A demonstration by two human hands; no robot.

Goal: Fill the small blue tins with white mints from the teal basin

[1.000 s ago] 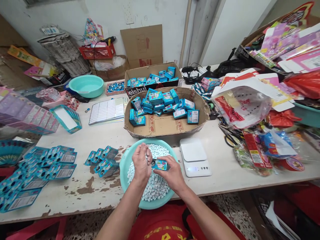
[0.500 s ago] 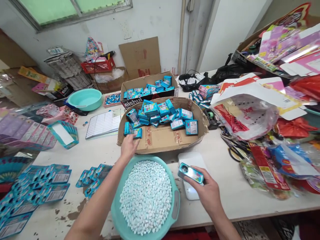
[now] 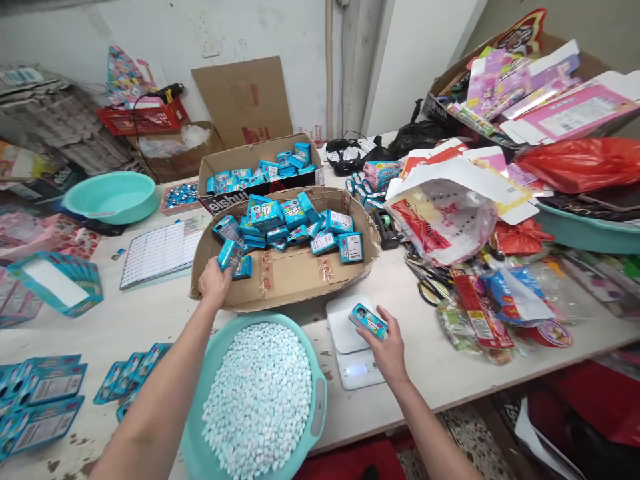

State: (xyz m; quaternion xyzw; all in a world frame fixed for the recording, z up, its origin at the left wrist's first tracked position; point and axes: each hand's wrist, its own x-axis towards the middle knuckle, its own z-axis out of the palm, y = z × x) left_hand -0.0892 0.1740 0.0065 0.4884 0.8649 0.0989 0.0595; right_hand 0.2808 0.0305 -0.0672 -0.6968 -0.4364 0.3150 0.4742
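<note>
My left hand (image 3: pixel 215 281) grips a small blue candy box (image 3: pixel 231 255) at the left end of the shallow cardboard box (image 3: pixel 300 283). Several more blue boxes (image 3: pixel 267 213) lie heaped in that cardboard box. In my right hand (image 3: pixel 387 343), a blue candy box with a round hole (image 3: pixel 367 320) is pinched between thumb and fingers. It is over the white digital scale (image 3: pixel 345 333), whose display is lit; whether it touches the scale I cannot tell. Between my forearms stands a turquoise basin (image 3: pixel 320 400) full of pale blue and white candies (image 3: pixel 260 400).
Behind stands another carton of blue boxes (image 3: pixel 260 175). Blue boxes with holes (image 3: pixel 40 393) stand at the left, near an empty turquoise basin (image 3: pixel 113 199) and printed sheets (image 3: pixel 160 253). Scissors (image 3: pixel 431 283), plastic bags (image 3: pixel 445 213) and packaging crowd the right side.
My left hand has lifted a blue box from the cardboard box's left end. My right hand still holds its box by the scale. The view has turned to the right.
</note>
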